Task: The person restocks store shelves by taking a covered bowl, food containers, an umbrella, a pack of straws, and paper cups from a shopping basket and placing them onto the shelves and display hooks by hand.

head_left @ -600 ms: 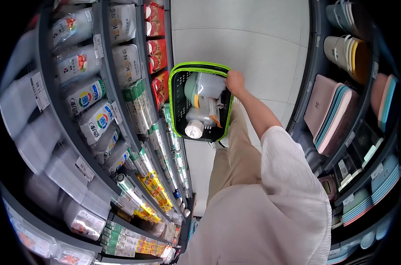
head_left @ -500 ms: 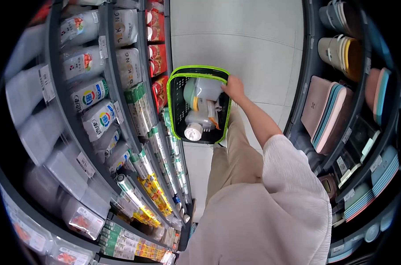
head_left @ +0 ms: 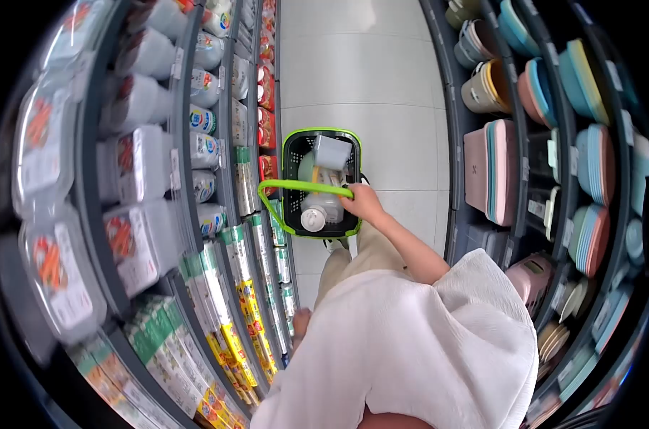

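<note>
A black shopping basket (head_left: 289,154) with a green rim stands out in front of my legs. My right hand (head_left: 363,203) is closed around one end of its raised green handle (head_left: 296,185). Inside the basket lie a translucent plastic container (head_left: 332,151), a pale green rounded item (head_left: 306,168) and a clear bottle with a white cap (head_left: 313,219). Other things among them are partly covered. My left hand (head_left: 301,322) shows only in part beside my clothing, close to the left shelves, and its fingers cannot be made out.
Shelves on the left hold clear food containers (head_left: 52,275), bagged goods (head_left: 204,150), red packs (head_left: 266,127) and long boxed rolls (head_left: 249,304). On the right are buckets (head_left: 475,89), pink boards or lids (head_left: 505,171) and stacked basins (head_left: 593,161). A tiled floor (head_left: 360,79) runs between them.
The green handle now stands raised across the basket, with my right hand on it. The basket sits lower in view, and the shelves have shifted. My left hand has come partly into view.
</note>
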The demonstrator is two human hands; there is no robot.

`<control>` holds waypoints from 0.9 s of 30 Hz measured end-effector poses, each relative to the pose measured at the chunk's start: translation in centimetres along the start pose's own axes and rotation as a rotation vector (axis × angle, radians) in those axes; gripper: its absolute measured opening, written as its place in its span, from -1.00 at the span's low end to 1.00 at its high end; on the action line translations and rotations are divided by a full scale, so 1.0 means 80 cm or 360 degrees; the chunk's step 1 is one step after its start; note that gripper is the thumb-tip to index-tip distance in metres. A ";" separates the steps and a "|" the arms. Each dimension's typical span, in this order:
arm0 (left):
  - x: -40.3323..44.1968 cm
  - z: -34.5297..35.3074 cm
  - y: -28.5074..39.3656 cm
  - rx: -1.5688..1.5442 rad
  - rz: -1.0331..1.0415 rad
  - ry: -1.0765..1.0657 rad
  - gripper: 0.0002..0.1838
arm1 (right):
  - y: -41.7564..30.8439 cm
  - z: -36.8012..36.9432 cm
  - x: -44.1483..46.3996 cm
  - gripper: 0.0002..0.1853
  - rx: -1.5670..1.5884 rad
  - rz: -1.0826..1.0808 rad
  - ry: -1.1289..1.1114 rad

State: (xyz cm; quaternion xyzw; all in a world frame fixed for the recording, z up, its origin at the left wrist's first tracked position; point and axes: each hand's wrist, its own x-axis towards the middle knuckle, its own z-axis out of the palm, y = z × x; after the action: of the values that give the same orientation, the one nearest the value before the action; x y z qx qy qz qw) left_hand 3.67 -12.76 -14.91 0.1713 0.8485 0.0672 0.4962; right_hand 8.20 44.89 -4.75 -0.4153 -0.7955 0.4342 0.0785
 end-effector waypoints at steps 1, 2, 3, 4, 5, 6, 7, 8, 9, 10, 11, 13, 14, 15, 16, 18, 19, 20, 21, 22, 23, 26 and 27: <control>-0.002 -0.021 0.038 -0.0717 -0.0216 0.0471 -0.75 | -0.018 0.000 -0.031 -0.72 -0.0020 -0.0021 0.0028; -0.050 -0.128 0.178 -0.0525 -0.0209 0.0514 -0.61 | -0.033 0.004 -0.063 -0.71 -0.0065 -0.0029 -0.0052; -0.019 -0.128 0.155 -0.0614 0.0052 0.0750 -0.47 | -0.048 0.009 -0.093 -0.70 -0.0106 -0.0027 -0.0136; 0.006 -0.128 0.128 -0.0696 0.0312 0.0980 -0.30 | -0.056 0.018 -0.122 -0.71 -0.0113 -0.0049 -0.0173; -0.021 -0.164 0.166 -0.0750 0.0300 0.0998 -0.22 | -0.060 0.032 -0.155 -0.71 -0.0120 -0.0049 -0.0161; -0.051 -0.206 0.217 -0.0809 0.0293 0.1019 -0.13 | -0.062 0.043 -0.182 -0.69 -0.0196 -0.0150 -0.0239; -0.047 -0.215 0.221 -0.0666 0.0442 0.1197 -0.12 | -0.066 0.050 -0.206 -0.67 -0.0275 -0.0252 -0.0318; -0.048 -0.221 0.218 -0.0514 0.0584 0.1370 -0.11 | -0.073 0.057 -0.230 -0.66 -0.0363 -0.0246 -0.0397; -0.058 -0.230 0.226 -0.0517 0.0593 0.1367 -0.11 | -0.079 0.063 -0.253 -0.66 -0.0368 -0.0243 -0.0389; -0.077 -0.242 0.240 -0.0273 0.0708 0.1375 -0.09 | -0.086 0.067 -0.276 -0.66 -0.0415 -0.0231 -0.0539; -0.096 -0.249 0.247 -0.0027 0.0818 0.1380 -0.06 | -0.091 0.073 -0.299 -0.66 -0.0460 -0.0219 -0.0692; -0.098 -0.237 0.225 0.0125 0.0903 0.1361 -0.22 | -0.075 0.095 -0.337 -0.65 -0.0571 -0.0259 -0.0716; -0.072 -0.217 0.186 0.0338 0.0868 0.1138 -0.37 | -0.070 0.098 -0.356 -0.65 -0.0525 -0.0267 -0.0822; -0.052 -0.198 0.160 0.0544 0.0835 0.0920 -0.51 | -0.063 0.100 -0.369 -0.65 -0.0484 -0.0280 -0.0920; -0.061 -0.186 0.153 0.0378 0.0817 0.0863 -0.73 | -0.054 0.106 -0.377 -0.64 -0.0495 -0.0287 -0.0976; -0.089 -0.171 0.146 0.0411 0.0838 0.0868 -0.75 | -0.043 0.107 -0.388 -0.64 -0.0540 -0.0308 -0.0965; -0.104 -0.167 0.145 0.0439 0.0834 0.0869 -0.77 | -0.041 0.104 -0.393 -0.65 -0.0582 -0.0333 -0.0976; -0.105 -0.158 0.139 0.0451 0.0878 0.0945 -0.79 | -0.039 0.100 -0.396 -0.65 -0.0589 -0.0337 -0.0963; -0.106 -0.151 0.138 0.0447 0.0887 0.0951 -0.79 | -0.037 0.096 -0.401 -0.66 -0.0561 -0.0324 -0.0937; -0.107 -0.145 0.137 0.0374 0.0901 0.0949 -0.81 | -0.035 0.092 -0.408 -0.67 -0.0531 -0.0308 -0.0919; -0.108 -0.139 0.137 0.0300 0.0912 0.0951 -0.84 | -0.033 0.088 -0.412 -0.67 -0.0537 -0.0313 -0.0919; -0.109 -0.117 0.147 0.0329 0.0960 0.1039 -0.86 | -0.021 0.080 -0.424 -0.71 -0.0599 -0.0294 -0.0798; -0.116 -0.109 0.154 0.0327 0.0951 0.1049 -0.86 | -0.014 0.078 -0.425 -0.72 -0.0703 -0.0279 -0.0733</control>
State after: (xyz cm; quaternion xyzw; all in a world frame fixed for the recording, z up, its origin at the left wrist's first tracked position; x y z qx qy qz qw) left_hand 3.09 -4.09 0.52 0.4264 0.8767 0.1738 0.1391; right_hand 26.38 15.90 0.33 -0.2433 -0.9000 0.3253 -0.1582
